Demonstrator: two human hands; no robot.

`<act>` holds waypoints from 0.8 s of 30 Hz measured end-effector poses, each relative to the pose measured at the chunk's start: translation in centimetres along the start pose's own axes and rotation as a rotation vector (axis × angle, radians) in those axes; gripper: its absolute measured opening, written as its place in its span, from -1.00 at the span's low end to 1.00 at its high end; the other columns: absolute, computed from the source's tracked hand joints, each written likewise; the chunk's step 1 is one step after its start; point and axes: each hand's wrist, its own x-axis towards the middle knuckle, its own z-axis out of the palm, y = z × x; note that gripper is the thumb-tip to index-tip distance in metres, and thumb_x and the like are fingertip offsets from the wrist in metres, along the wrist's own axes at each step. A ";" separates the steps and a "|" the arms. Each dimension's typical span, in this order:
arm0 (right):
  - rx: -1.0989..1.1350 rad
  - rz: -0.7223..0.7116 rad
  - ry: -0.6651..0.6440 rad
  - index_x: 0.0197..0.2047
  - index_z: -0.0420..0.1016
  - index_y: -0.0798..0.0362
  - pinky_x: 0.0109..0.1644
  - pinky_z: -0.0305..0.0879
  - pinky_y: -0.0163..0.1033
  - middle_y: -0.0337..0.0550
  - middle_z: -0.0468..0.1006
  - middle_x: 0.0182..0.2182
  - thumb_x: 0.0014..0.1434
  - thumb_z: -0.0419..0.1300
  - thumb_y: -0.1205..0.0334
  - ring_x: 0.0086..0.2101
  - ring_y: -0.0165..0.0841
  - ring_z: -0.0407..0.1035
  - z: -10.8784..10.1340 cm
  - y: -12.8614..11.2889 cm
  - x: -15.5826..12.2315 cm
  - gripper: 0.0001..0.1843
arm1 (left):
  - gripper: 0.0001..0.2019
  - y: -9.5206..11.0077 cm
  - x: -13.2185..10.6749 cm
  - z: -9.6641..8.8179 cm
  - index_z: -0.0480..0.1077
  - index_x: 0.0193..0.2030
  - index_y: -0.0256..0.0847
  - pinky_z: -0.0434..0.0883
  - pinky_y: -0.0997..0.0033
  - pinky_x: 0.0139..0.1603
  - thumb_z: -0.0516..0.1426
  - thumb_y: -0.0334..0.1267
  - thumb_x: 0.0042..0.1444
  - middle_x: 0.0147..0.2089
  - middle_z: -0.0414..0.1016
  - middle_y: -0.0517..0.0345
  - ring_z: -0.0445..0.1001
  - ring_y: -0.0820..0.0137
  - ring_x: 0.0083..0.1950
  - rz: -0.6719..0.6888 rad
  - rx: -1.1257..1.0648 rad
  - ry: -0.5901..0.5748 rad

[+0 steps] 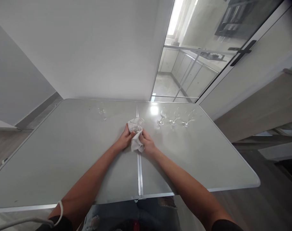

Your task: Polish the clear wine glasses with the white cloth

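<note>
Over the table's centre seam, my left hand (125,137) is closed around a clear glass (137,128) wrapped in a white cloth (137,143). My right hand (147,142) grips the cloth from the other side, its fingers pressed into the folds against the glass. Part of the glass is hidden by the cloth and my fingers. To the right stand three clear stemmed glasses, the nearest one (161,122), a middle one (174,121) and a far one (186,123). Another clear glass (102,112), faint against the surface, is at the left rear.
All of this is on a pale folding table (64,160) with a metal rim and a central seam (139,179). A white wall (100,64) rises behind it. At the right is a glazed door with a black handle (243,53). A white cable (28,220) runs by my left arm.
</note>
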 end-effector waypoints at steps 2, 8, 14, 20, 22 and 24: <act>-0.134 -0.081 -0.050 0.15 0.44 -0.04 0.05 0.36 -0.22 -0.14 0.55 -0.11 0.25 0.26 -0.13 -0.07 -0.30 0.41 0.3 0.3 0.1 -0.49 | -0.37 0.0 -0.2 0.1 0.20 0.23 -0.21 0.41 0.36 0.02 0.22 0.14 0.19 0.06 0.43 -0.03 0.42 0.30 0.02 -0.056 -0.021 0.003; -0.210 -0.007 -0.127 -0.13 0.53 0.05 -0.16 0.33 -0.30 -0.20 0.52 -0.32 0.20 0.30 -0.18 -0.31 -0.38 0.35 0.1 0.1 0.4 -0.56 | -0.37 0.7 -0.3 -0.1 0.20 0.32 -0.11 0.37 0.25 0.25 0.27 0.01 0.20 0.34 0.30 -0.13 0.37 0.18 0.29 0.003 -0.195 -0.069; 0.129 0.313 -0.171 -0.31 0.49 0.07 -0.44 0.24 -0.32 -0.22 0.48 -0.50 0.00 0.43 -0.16 -0.52 -0.43 0.27 -0.1 -1.2 0.1 -0.53 | -0.38 1.5 -0.3 -0.4 0.23 0.29 -0.20 0.47 0.21 0.08 0.29 -0.02 0.18 0.18 0.48 -0.23 0.56 0.19 0.07 -0.021 -0.378 -0.055; -0.569 -0.016 -0.154 -0.31 0.45 0.03 -0.37 0.17 -0.31 -0.25 0.43 -0.51 0.17 0.27 -0.08 -0.49 -0.40 0.24 -0.6 -2.3 0.2 -0.68 | -0.35 1.0 -0.2 -0.6 0.24 0.28 -0.15 0.47 0.27 0.08 0.34 -0.04 0.13 0.19 0.48 -0.19 0.56 0.26 0.04 0.075 -0.299 0.009; -0.857 -0.130 -0.047 -0.34 0.42 0.01 -0.34 0.12 -0.28 -0.27 0.38 -0.53 0.19 0.25 0.02 -0.50 -0.39 0.20 -0.7 -2.4 0.1 -0.76 | -0.35 0.9 -0.1 -0.7 0.24 0.27 -0.14 0.46 0.25 0.11 0.36 -0.08 0.10 0.19 0.48 -0.18 0.55 0.25 0.06 0.103 -0.291 0.007; -0.886 -0.131 -0.027 -0.35 0.41 0.01 -0.34 0.11 -0.28 -0.27 0.38 -0.53 0.20 0.23 0.01 -0.50 -0.39 0.20 -0.6 -2.4 0.1 -0.75 | -0.33 0.9 -0.1 -0.8 0.25 0.28 -0.16 0.47 0.22 0.12 0.38 -0.09 0.08 0.19 0.48 -0.20 0.56 0.22 0.07 0.098 -0.290 -0.001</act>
